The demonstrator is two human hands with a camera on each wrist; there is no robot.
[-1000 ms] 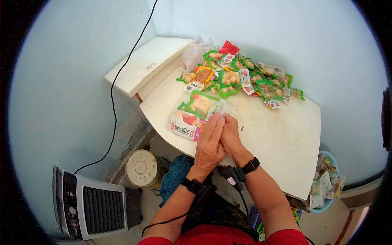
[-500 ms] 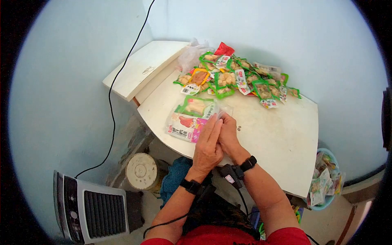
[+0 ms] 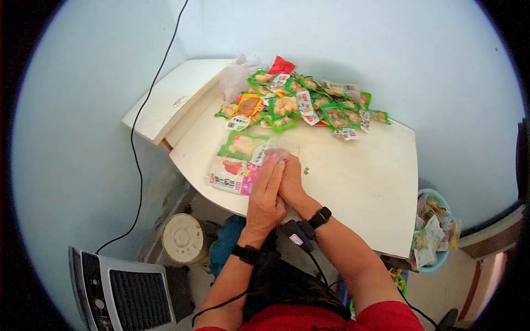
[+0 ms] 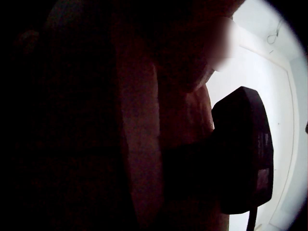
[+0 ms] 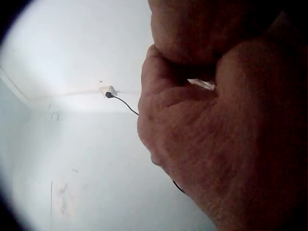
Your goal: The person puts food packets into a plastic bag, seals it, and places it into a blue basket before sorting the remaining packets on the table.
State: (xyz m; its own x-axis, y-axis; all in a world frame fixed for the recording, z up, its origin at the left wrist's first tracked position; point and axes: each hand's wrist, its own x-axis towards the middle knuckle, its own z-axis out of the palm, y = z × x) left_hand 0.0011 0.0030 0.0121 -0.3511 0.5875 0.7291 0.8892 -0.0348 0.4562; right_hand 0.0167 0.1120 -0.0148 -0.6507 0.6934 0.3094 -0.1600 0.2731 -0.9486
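A clear plastic bag (image 3: 225, 181) lies near the left front edge of the white table. Inside it show a green-edged snack packet (image 3: 241, 145) and a white-and-pink printed label. My left hand (image 3: 265, 201) pinches the bag's gathered right end, its long fingers held together against my other hand. Pressed close beside it, my right hand (image 3: 292, 185) grips the same end with curled fingers. In the right wrist view a pale sliver shows in the fold of that hand (image 5: 192, 125). Both thumbs are hidden from above. The left wrist view is mostly dark.
Several snack packets (image 3: 286, 106) lie heaped at the table's back, beside a crumpled plastic bag (image 3: 237, 77). A blue basket (image 3: 443, 259) of packets stands on the right. At lower left are an air cooler (image 3: 138, 298) and a lidded bucket (image 3: 183, 237).
The head view has shifted, so the table and hands appear further left. Both hands stay together at the bag's end, and the bag lies slightly flatter.
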